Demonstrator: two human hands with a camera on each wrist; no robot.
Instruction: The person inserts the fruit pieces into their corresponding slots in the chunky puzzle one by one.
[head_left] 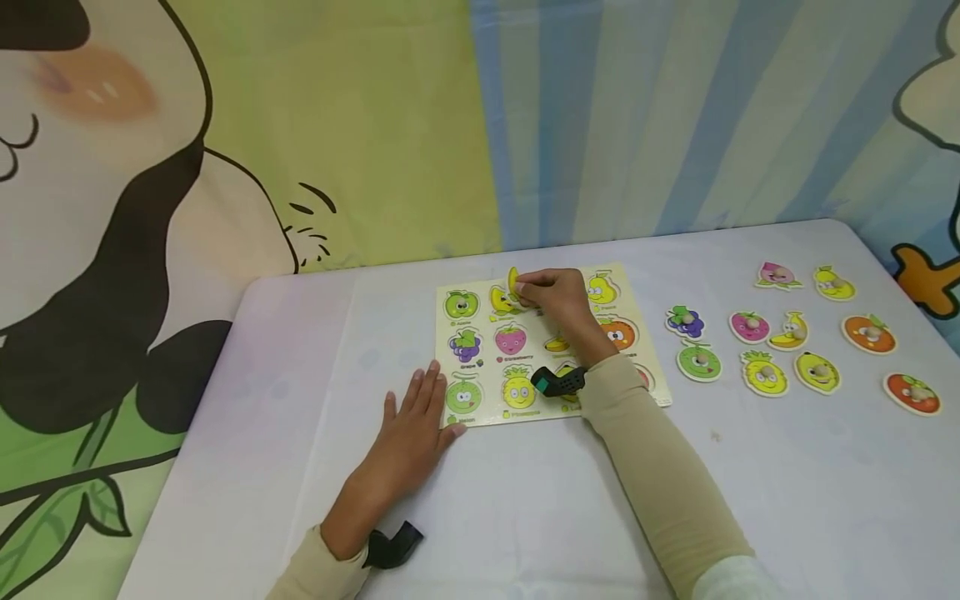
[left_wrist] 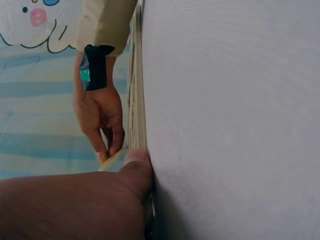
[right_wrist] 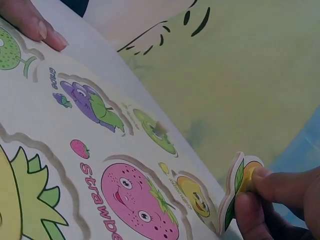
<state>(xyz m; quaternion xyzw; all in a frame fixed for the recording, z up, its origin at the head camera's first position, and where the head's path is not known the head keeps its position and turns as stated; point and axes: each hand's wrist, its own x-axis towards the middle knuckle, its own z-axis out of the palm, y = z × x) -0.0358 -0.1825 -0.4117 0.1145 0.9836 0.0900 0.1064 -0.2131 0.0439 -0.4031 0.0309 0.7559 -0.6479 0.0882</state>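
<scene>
A pale fruit puzzle board [head_left: 489,392] lies on the white table with printed fruit recesses. My right hand [head_left: 558,300] pinches a yellow mango puzzle piece [head_left: 512,279] with green leaves between thumb and fingers. The piece stands on edge at the yellow mango recess [right_wrist: 194,195] in the back row; whether it touches the board is unclear. The apple piece [head_left: 461,304] sits in the back left corner, its knob showing. My left hand [head_left: 408,433] rests at the board's left edge, fingers extended. In the left wrist view its thumb [left_wrist: 136,156] touches the board's edge.
Several loose knobbed pieces lie right of the board, among them grapes [head_left: 685,322], a melon [head_left: 699,362], a pineapple [head_left: 764,373], a peach [head_left: 777,275] and a tomato [head_left: 911,394]. A printed cloth [head_left: 337,167] hangs behind the table.
</scene>
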